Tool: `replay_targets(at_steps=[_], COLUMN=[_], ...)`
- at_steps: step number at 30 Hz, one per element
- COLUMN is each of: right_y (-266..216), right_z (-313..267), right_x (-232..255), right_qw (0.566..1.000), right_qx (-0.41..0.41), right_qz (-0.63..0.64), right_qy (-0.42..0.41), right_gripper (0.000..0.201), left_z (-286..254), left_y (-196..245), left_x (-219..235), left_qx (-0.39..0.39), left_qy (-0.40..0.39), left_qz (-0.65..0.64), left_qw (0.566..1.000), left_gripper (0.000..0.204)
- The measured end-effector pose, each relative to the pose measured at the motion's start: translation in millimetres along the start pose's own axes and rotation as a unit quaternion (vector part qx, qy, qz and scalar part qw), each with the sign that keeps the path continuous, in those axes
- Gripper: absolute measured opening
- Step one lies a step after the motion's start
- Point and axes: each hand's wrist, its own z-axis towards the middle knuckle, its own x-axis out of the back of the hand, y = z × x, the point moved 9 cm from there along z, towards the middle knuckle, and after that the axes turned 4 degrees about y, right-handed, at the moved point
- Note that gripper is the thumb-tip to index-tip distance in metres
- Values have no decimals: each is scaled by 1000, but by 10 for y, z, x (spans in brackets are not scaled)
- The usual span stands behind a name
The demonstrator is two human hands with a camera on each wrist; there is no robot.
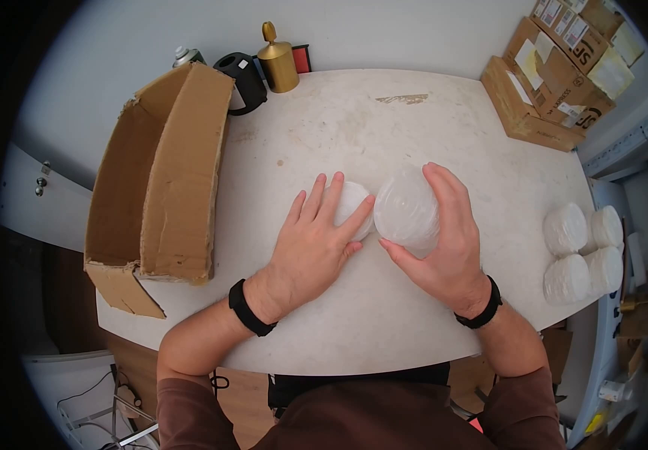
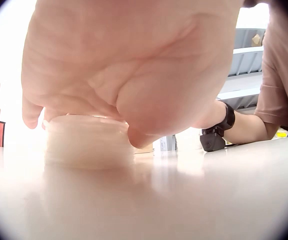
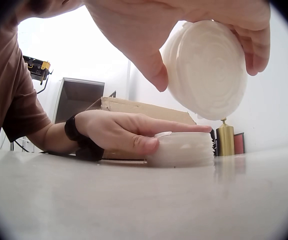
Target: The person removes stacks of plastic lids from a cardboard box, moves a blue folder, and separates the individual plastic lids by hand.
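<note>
A round white wrapped piece (image 1: 354,204) sits on the table, with my left hand (image 1: 305,251) laid flat over it, fingers spread and straight. In the left wrist view the palm (image 2: 129,65) covers the top of that piece (image 2: 89,142). My right hand (image 1: 448,247) grips a second round white piece (image 1: 406,208) between thumb and fingers. The right wrist view has this piece (image 3: 206,70) tilted in the air, above the level of the left hand (image 3: 119,132) and the lower piece (image 3: 181,150). The underside of my left fingers is partly hidden.
Several similar white pieces (image 1: 566,229) stand at the table's right edge. An open cardboard box (image 1: 178,187) is on the left. Behind it are a black cylinder (image 1: 243,84) and a gold container (image 1: 279,67). Cardboard parcels (image 1: 549,82) are stacked at the back right.
</note>
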Motion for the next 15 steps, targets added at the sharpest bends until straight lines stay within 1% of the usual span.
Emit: replay_targets(at_steps=[1,3,4,6,13,15], right_y=[3,5,6,11,4,-8], right_z=[-1,-3,-6,-9,-6,-3], right_x=[-2,0,1,-3,-22,-18], right_qw=[1000,1000,1000,1000,1000,1000], right_qx=[-1,0,1,1,6,7], right_qz=[-1,-2,-3,-1,-1,1], right_qy=[-2,-1,0,-1,-3,-7], right_gripper=[101,100,100,100,100,100], left_z=[0,-6,-10,-19,-27,-29], left_y=[-4,-13,-17,1,-2,1], left_x=[-2,-16,-18,-60,-74,-85], left_qx=[0,-5,-5,-16,-11,-13], left_qy=[0,-4,-5,-29,-41,-48], left_qz=[0,7,6,-31,-66,-64], left_qw=[1000,1000,1000,999,997,997], left_gripper=[73,83,83,96,98,106])
